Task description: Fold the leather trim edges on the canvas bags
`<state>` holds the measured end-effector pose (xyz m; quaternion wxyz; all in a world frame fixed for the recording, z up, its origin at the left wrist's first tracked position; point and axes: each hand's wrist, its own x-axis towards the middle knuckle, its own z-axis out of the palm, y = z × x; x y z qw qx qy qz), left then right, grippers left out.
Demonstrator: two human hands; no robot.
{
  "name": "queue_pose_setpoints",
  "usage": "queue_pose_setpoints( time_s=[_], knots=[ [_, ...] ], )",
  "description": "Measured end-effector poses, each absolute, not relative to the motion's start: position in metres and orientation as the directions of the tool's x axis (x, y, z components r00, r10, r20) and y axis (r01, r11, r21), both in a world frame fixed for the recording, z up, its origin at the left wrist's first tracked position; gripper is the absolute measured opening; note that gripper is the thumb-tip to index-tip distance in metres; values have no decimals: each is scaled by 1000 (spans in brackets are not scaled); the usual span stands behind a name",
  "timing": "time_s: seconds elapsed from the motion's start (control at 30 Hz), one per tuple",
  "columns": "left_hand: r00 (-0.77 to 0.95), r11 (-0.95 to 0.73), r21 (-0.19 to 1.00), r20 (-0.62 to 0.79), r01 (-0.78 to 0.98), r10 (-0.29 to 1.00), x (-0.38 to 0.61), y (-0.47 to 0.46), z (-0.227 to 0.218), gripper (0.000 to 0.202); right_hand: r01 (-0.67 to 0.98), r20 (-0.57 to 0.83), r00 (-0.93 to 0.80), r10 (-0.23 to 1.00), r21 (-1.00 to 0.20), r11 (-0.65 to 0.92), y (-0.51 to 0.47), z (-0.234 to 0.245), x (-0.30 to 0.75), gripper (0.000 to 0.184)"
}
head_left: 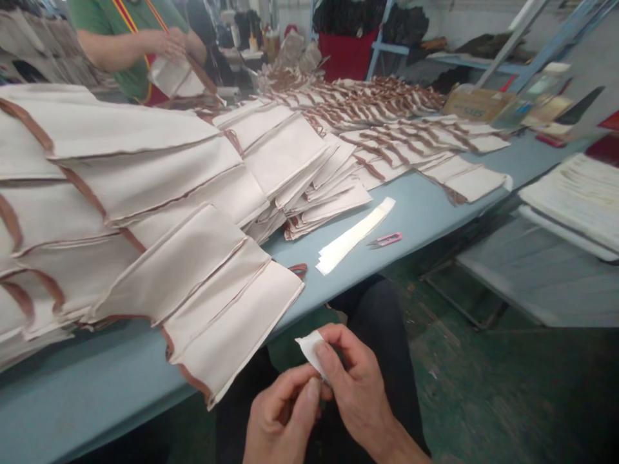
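Note:
My left hand (283, 415) and my right hand (355, 386) are raised together above my lap, just off the table's front edge. Between their thumbs and fingers they pinch a small white piece of paper or fabric (309, 351). Its exact material is hard to tell. To the upper left, overlapping stacks of cream canvas panels with brown leather edging (193, 303) lie close to my hands. Farther along the table, a white strip bundle (351, 235) lies next to small pink-handled thread snips (387, 240). Neither hand touches these.
The long pale blue table (82, 412) carries more stacked panels toward the back. A co-worker in a green shirt (126, 45) handles a panel at the far side. A cardboard box (476, 103) stands at the back right, and a white-topped stack (570, 200) sits right of the table.

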<state>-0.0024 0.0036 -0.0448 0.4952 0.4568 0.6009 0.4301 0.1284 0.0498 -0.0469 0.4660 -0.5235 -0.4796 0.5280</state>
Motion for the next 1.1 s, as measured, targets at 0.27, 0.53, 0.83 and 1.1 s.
queue_pose_setpoints(
  time_s=[0.27, 0.53, 0.83, 1.1],
  knots=[
    [393, -456, 492, 232, 742, 890, -59, 75, -26, 28, -71, -316, 61, 947, -948, -312, 57, -72, 178, 66],
    [765, -759, 103, -26, 642, 643, -75, 201, -9, 35, -33, -390, -31, 920, -920, -391, 38, -87, 185, 67],
    [769, -773, 17, -124, 634, 627, -64, 214, 11, 20, -51, -428, -65, 901, -901, -432, 25, -89, 192, 59],
    [609, -608, -18, 44, 793, 792, -62, 136, 99, 39, -59, -334, -13, 943, -941, -334, 19, -83, 207, 66]
  ],
)
